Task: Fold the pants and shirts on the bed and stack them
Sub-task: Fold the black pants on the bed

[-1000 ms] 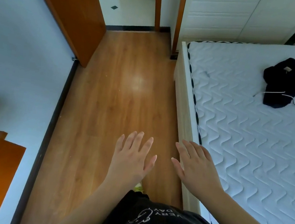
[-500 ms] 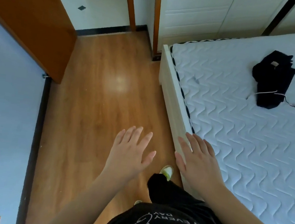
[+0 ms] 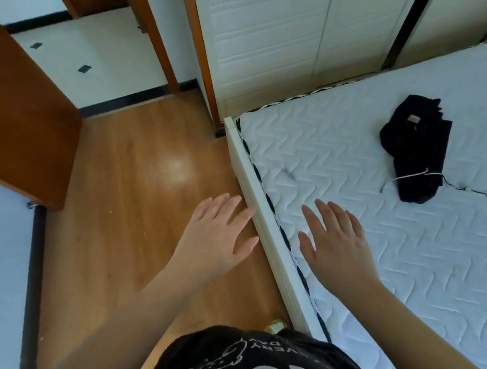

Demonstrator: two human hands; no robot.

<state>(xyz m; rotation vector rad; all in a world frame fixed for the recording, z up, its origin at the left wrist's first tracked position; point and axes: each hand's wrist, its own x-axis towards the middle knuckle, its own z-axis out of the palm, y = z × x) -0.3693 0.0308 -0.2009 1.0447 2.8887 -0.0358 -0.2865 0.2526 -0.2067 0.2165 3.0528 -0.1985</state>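
Observation:
A crumpled black garment [image 3: 415, 147] with a white drawstring lies on the white quilted mattress [image 3: 345, 172] toward the far right. My left hand [image 3: 217, 236] is held out flat over the wooden floor, fingers spread, holding nothing. My right hand [image 3: 335, 247] hovers with straight fingers over the near-left part of the mattress, well short of the garment and empty. The bed's cream frame edge [image 3: 262, 217] runs between my two hands.
White wardrobe doors [image 3: 285, 36] stand behind the bed's head end. An open brown door [image 3: 19, 126] is at the left and a doorway with a tiled floor [image 3: 99, 53] beyond. My foot [image 3: 274, 326] is on the wood floor beside the bed frame.
The view has swung right and closer to the bed. My right hand has moved from the bed's edge to over the mattress; both hands stay flat and empty.

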